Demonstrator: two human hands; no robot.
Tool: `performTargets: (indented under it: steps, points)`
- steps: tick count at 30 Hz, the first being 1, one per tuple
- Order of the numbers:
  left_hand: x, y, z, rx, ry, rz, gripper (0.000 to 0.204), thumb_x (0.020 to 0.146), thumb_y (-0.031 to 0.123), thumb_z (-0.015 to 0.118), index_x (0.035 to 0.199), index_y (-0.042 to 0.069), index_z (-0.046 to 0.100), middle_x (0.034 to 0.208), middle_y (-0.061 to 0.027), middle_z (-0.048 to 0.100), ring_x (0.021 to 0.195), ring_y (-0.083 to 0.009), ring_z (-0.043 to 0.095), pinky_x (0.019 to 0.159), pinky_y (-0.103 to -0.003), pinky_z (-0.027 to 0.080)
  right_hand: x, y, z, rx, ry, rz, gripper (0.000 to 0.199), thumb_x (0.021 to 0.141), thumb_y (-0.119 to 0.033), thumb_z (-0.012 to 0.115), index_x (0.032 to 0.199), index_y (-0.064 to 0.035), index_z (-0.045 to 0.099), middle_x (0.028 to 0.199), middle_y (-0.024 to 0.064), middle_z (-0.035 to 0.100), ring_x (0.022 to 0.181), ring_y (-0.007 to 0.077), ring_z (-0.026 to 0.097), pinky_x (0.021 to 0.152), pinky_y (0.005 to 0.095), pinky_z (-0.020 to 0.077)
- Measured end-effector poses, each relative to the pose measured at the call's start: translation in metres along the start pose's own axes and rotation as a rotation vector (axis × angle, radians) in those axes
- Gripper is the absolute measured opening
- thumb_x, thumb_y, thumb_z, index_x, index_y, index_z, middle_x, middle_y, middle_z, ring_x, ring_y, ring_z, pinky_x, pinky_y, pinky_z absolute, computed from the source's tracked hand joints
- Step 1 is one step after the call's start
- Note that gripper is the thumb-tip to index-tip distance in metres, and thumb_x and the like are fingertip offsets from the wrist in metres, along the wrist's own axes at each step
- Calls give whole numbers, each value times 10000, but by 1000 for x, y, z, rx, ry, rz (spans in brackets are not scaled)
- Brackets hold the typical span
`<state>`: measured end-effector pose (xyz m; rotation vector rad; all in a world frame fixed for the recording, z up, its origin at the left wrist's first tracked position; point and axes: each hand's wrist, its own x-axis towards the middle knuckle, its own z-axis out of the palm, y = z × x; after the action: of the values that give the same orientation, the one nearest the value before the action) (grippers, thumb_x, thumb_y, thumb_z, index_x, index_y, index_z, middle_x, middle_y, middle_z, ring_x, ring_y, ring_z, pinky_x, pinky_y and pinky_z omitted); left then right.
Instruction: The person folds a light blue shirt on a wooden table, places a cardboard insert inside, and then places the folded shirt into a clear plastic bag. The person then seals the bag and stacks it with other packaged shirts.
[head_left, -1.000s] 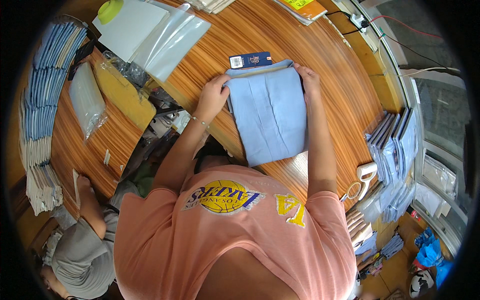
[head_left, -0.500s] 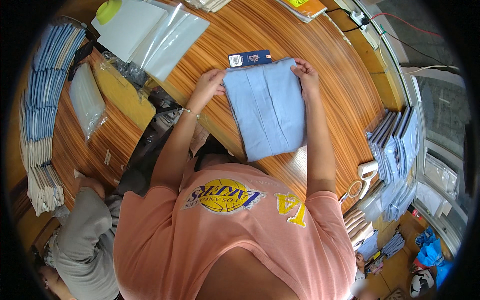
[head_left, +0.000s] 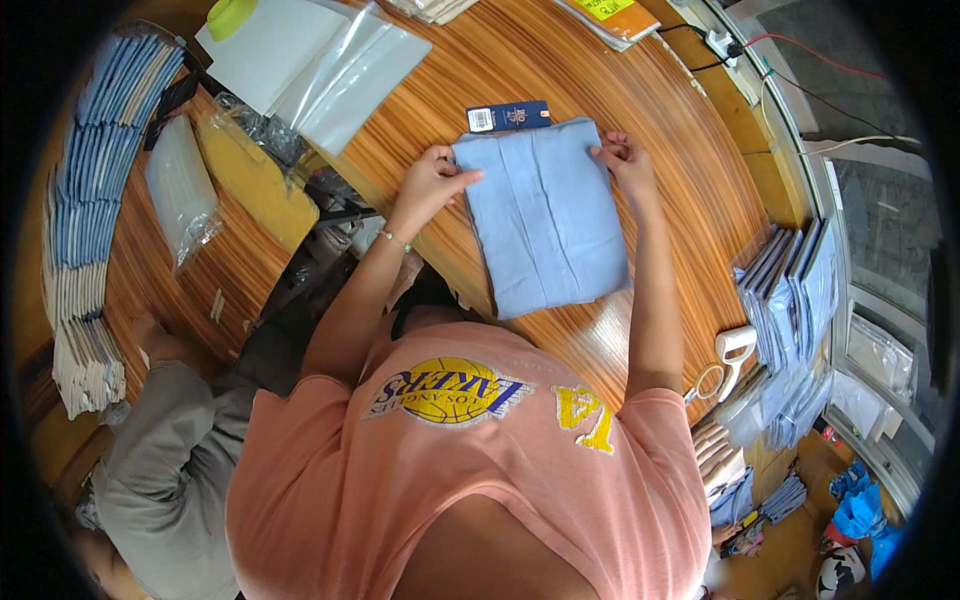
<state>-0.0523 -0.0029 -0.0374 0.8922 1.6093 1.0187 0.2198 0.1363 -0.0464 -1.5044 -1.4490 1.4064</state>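
A light blue folded shirt [head_left: 545, 225] lies on the wood-grain table in front of me, a placket-like strip running down its middle. My left hand [head_left: 432, 188] is at its upper left edge, thumb lying on the cloth and fingers curled at the side. At the upper right edge is my right hand [head_left: 630, 172], its thumb against the cloth and its fingers bent. Both hands appear to pinch the edges, though the undersides of the fingers are hidden. Just beyond the shirt's far edge lies a dark blue hang tag [head_left: 520, 116] with a white label.
Clear plastic bags [head_left: 365, 85] and white sheets lie at the far left. Stacked folded garments [head_left: 95, 210] line the left side; bagged blue ones [head_left: 790, 290] stand at right near scissors [head_left: 708, 382] and a white-handled tool [head_left: 735, 352]. A person in grey trousers [head_left: 165, 470] sits at lower left.
My left thumb has come onto the top of the cloth, and the hand sits slightly lower. My right hand has slid down a little from the corner. The whole view has shifted slightly.
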Motion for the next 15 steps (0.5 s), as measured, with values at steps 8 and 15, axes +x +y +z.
performTargets:
  steps: [8, 15]
  points:
    - [-1, -27, 16, -104, 54, -15, 193, 820, 164, 669, 825, -16, 601, 663, -10, 585, 571, -74, 547, 477, -214, 457, -5, 6, 3, -18, -108, -28, 320, 743, 31, 678, 1044, 25, 572, 747, 36, 609, 679, 100, 555, 609, 224, 447]
    - [-8, -24, 22, -137, 57, 79, 218, 832, 167, 661, 725, -6, 584, 616, 18, 524, 537, -55, 479, 480, -216, 444, -10, 3, 9, -22, -45, -93, 301, 758, 55, 661, 1042, 9, 572, 792, 13, 611, 706, 77, 555, 648, 206, 455]
